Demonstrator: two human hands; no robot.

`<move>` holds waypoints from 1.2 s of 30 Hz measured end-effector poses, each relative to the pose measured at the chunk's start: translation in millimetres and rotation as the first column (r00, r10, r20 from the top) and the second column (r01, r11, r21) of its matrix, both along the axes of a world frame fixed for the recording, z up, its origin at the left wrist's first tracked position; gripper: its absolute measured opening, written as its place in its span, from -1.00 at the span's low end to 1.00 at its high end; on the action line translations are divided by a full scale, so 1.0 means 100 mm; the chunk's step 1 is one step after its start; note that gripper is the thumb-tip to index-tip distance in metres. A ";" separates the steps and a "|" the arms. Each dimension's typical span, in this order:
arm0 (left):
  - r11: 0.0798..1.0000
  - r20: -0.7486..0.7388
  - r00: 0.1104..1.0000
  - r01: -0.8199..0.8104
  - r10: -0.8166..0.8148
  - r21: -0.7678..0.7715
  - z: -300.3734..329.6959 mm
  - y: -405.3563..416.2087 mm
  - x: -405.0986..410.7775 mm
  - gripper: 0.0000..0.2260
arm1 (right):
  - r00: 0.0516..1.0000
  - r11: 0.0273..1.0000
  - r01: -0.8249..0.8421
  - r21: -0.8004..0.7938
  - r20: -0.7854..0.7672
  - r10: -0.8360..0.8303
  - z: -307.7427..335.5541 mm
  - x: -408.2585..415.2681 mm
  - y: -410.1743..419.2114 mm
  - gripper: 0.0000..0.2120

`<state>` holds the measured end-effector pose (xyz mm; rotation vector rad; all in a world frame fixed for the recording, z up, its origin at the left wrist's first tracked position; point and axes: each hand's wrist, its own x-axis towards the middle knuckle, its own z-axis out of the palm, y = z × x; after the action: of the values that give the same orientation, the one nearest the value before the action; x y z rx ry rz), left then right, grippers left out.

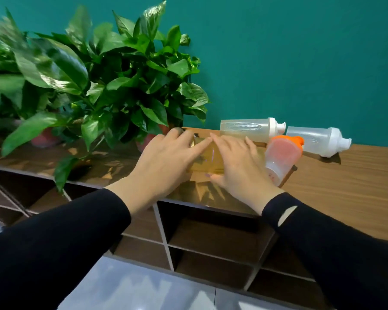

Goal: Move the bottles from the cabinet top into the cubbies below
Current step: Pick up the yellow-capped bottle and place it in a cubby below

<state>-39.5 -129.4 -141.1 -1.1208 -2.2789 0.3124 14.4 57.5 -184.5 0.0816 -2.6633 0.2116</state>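
A clear, yellowish bottle (213, 158) lies on its side on the wooden cabinet top (345, 186), near the front edge. My left hand (164, 162) wraps its left end and my right hand (240, 166) covers its right part, thumb under it. Right of my hands lies a clear bottle with an orange cap (280, 155). Behind are two clear bottles with white caps, one (244, 128) close to my fingers and one (314, 139) farther right; both lie on their sides. Open cubbies (211, 238) sit below the top.
Large leafy potted plants (87, 74) crowd the left half of the cabinet top, leaves hanging over its edge. A teal wall (300, 52) backs the cabinet. Pale glossy floor tiles (143, 287) lie below the cubbies.
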 end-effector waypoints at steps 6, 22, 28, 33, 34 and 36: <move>0.956 0.015 0.976 0.211 -0.219 0.206 0.25 -0.14 0.25 -0.25 | 0.992 0.987 0.002 -0.161 -0.125 -0.023 0.05 0.32 -0.01 -0.17; 0.449 0.693 0.287 -0.588 -0.661 0.673 -1.19 -0.21 1.27 -0.23 | 0.945 0.557 0.146 -0.817 0.282 0.167 -0.90 1.42 -0.74 -0.13; 0.674 0.876 0.070 -0.610 -0.478 0.416 -1.79 -0.31 0.93 -0.28 | 0.791 0.542 0.408 -0.735 0.581 0.191 -1.37 1.07 -0.72 -0.14; 0.570 0.898 0.105 -0.740 -0.428 0.358 -2.10 -0.24 0.72 -0.26 | 0.796 0.616 0.397 -0.681 0.589 0.139 -1.83 0.71 -0.77 -0.28; 0.536 0.904 0.118 -0.770 -0.412 0.345 -2.12 -0.22 0.68 -0.28 | 0.799 0.608 0.404 -0.683 0.588 0.129 -1.89 0.64 -0.79 -0.31; 0.501 0.908 0.133 -0.798 -0.396 0.336 -2.20 -0.21 0.57 -0.34 | 0.793 0.578 0.440 -0.688 0.599 0.109 -1.99 0.51 -0.83 -0.31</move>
<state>17.6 -150.6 -360.6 -0.1477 -2.9260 -1.9813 65.2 -25.2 -383.9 -0.6608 -2.8105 1.6089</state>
